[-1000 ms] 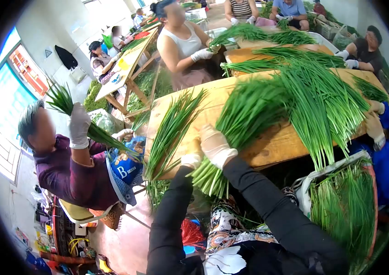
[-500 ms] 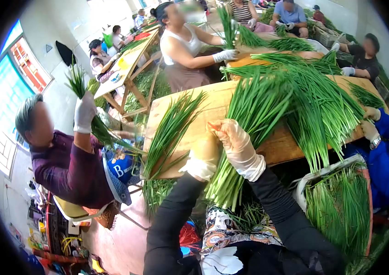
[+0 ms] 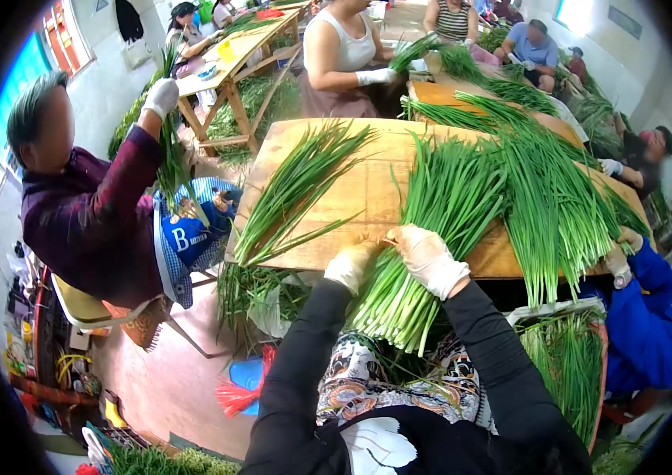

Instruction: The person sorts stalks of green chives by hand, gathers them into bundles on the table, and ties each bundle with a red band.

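Observation:
A large bunch of green stalks point(image 3: 451, 190) lies on the wooden table point(image 3: 368, 186), its pale ends hanging over the near edge above my lap. Over the lower part of the bunch, my right hand point(image 3: 429, 257) in a whitish glove is closed, fingertips pinched together; what they hold is too small to name. Just left of it, at the bunch's left side, my left hand point(image 3: 356, 261) is also gloved, with its fingers bent and partly hidden. The two hands nearly touch. A smaller loose bunch point(image 3: 296, 190) rests at the table's left end.
A wide pile of stalks point(image 3: 561, 210) covers the table's right part. Below it stands a container of greens point(image 3: 565, 356). A person in purple point(image 3: 98, 214) sits at left holding stalks; a person in blue point(image 3: 645, 317) is at right. Red strands point(image 3: 245, 392) are on the left below.
The bunch was swept in a blur and now lies still, spread on the table. My hands have come together over its lower part. The view has tilted lower.

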Action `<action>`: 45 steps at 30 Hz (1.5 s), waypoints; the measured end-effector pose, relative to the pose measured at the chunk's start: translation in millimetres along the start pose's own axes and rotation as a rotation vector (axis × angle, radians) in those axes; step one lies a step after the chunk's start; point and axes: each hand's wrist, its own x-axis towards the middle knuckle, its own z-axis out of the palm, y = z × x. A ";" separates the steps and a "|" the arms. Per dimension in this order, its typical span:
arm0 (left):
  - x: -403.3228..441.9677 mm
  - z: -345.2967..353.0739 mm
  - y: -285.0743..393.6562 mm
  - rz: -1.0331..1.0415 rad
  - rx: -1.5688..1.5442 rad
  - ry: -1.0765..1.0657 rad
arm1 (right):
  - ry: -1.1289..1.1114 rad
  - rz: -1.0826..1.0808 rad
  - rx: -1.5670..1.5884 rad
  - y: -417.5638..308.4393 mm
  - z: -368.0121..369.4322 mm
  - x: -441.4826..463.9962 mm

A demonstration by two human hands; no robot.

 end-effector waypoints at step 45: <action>11.9 -10.4 -14.1 0.097 -0.161 -0.270 | -0.001 0.203 1.256 -8.4 -11.2 -2.6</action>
